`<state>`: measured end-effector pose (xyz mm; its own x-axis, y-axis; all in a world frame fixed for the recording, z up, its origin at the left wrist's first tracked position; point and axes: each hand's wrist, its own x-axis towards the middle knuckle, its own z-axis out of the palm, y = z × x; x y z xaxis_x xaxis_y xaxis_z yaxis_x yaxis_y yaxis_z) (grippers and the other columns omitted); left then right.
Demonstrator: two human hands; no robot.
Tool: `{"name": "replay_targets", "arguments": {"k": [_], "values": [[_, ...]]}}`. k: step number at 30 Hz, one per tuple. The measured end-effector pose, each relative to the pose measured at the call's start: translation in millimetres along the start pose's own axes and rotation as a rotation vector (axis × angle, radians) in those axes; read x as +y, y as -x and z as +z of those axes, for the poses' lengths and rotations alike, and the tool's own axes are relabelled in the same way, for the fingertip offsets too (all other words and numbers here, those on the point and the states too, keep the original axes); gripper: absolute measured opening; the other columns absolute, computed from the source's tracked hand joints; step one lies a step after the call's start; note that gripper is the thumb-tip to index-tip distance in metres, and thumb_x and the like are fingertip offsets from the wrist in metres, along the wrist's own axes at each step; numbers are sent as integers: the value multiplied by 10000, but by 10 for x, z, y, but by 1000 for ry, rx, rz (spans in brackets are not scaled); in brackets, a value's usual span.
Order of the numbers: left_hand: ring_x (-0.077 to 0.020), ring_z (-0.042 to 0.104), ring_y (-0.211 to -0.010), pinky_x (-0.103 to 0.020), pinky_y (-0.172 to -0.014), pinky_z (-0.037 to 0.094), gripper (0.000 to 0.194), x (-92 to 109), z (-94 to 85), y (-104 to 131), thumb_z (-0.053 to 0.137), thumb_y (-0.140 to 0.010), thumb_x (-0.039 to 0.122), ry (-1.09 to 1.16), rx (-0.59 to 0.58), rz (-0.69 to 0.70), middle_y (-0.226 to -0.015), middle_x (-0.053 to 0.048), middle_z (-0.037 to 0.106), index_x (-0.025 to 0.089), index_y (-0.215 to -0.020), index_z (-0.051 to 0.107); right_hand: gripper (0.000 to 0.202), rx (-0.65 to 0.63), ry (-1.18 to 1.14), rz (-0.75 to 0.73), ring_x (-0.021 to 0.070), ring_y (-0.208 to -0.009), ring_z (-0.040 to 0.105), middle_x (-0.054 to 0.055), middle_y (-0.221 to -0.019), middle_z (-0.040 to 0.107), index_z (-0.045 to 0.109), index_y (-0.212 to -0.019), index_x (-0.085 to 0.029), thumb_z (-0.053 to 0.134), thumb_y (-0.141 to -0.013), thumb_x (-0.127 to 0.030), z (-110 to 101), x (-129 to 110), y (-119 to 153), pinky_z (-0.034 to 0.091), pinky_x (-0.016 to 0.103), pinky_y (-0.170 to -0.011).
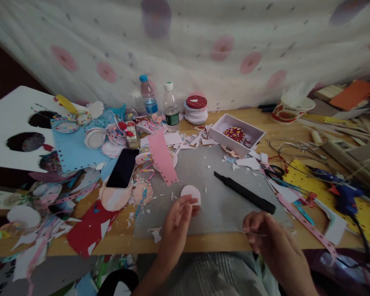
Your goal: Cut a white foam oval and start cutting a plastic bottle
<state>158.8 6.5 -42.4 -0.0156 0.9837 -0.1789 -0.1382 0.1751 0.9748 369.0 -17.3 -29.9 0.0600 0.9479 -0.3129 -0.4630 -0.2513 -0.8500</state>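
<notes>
Over the grey cutting mat point(185, 164), my left hand point(176, 222) holds a small white paper piece point(191, 191) with a rounded top. A bit of red shows beneath its lower edge. My right hand point(268, 236) is at the mat's front right, fingertips pinched together. Something thin and pale seems to stick out from them, too blurred to name. Between and beyond the hands lies a long black pen-shaped tool point(246, 192) on the mat. A pink strip of paper point(163, 157) rests farther back, to the left.
A black phone point(122, 167) lies left of the mat among paper scraps. Behind stand two plastic bottles point(172, 107), a stack of round pieces point(196, 110) and a white box point(237, 133). At right are a blue glue gun point(345, 196), yellow dotted paper point(310, 181) and a paper cup point(288, 110).
</notes>
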Motion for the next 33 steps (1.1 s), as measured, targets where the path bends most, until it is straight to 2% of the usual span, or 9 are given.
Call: {"name": "replay_targets", "arguments": {"k": [4, 10, 15, 19, 22, 26, 29, 31, 33], "values": [[-99, 668, -679, -190, -646, 527, 252, 137, 63, -3, 703, -818, 348, 464, 81, -226, -794, -36, 718, 163, -971, 630, 376, -117, 23, 8, 133, -615, 514, 33, -704, 582, 654, -701, -197, 554, -894, -504, 70, 106, -20, 454, 227, -552], [-59, 614, -620, -137, -578, 494, 311, 164, -81, -88, 846, -652, 198, 826, 95, -377, -700, 24, 649, 169, -863, 620, 362, -113, -215, 56, 167, -769, 541, 18, -726, 560, 620, -677, -228, 564, -880, -522, 88, 150, -74, 480, 287, -740], [-56, 586, -624, -137, -558, 476, 247, 163, -153, -96, 830, -685, 203, 1013, -49, -530, -670, 36, 585, 142, -843, 650, 360, 11, -550, 125, 135, -652, 493, -36, -601, 393, 487, -609, -224, 637, -865, -427, 188, 95, -64, 509, 278, -686], [-61, 550, -619, -154, -597, 476, 184, 192, -199, -109, 783, -752, 246, 1047, -168, -574, -645, 26, 546, 141, -752, 632, 478, 37, -574, 77, 110, -478, 263, -76, -554, 142, 304, -562, -219, 599, -903, -376, 242, 14, -54, 439, 232, -496], [-64, 515, -595, -166, -600, 462, 193, 209, -222, -102, 756, -778, 252, 993, -215, -554, -616, 23, 519, 139, -704, 618, 532, 11, -502, 81, 110, -474, 182, -77, -570, 103, 233, -556, -217, 602, -894, -398, 246, -32, -50, 366, 223, -425], [-73, 512, -581, -178, -586, 444, 245, 221, -243, -53, 747, -779, 302, 861, -227, -487, -584, 22, 509, 149, -648, 608, 529, 1, -515, 144, 111, -485, 216, -72, -571, 112, 254, -545, -210, 604, -887, -411, 229, -87, -55, 371, 242, -445], [-118, 595, -652, -227, -643, 479, 259, 290, -341, -13, 725, -781, 401, 489, -192, -381, -662, -24, 623, 161, -707, 661, 525, 35, -445, 128, 117, -481, 225, -67, -565, 104, 278, -540, -215, 626, -865, -436, 159, -170, -83, 360, 278, -449], [-182, 651, -784, -296, -741, 509, 276, 399, -530, 12, 700, -787, 447, 124, -62, -248, -819, -66, 703, 183, -868, 701, 513, 96, -374, 45, 123, -459, 172, -65, -562, 65, 277, -540, -227, 629, -857, -426, 34, -247, -112, 276, 296, -405], [-223, 653, -910, -353, -832, 506, 309, 552, -877, 47, 675, -799, 452, -210, 216, -51, -959, -67, 718, 218, -1000, 689, 498, 154, -288, -41, 132, -441, 107, -60, -559, 31, 274, -543, -239, 601, -868, -427, -173, -322, -141, 166, 323, -381]]}}
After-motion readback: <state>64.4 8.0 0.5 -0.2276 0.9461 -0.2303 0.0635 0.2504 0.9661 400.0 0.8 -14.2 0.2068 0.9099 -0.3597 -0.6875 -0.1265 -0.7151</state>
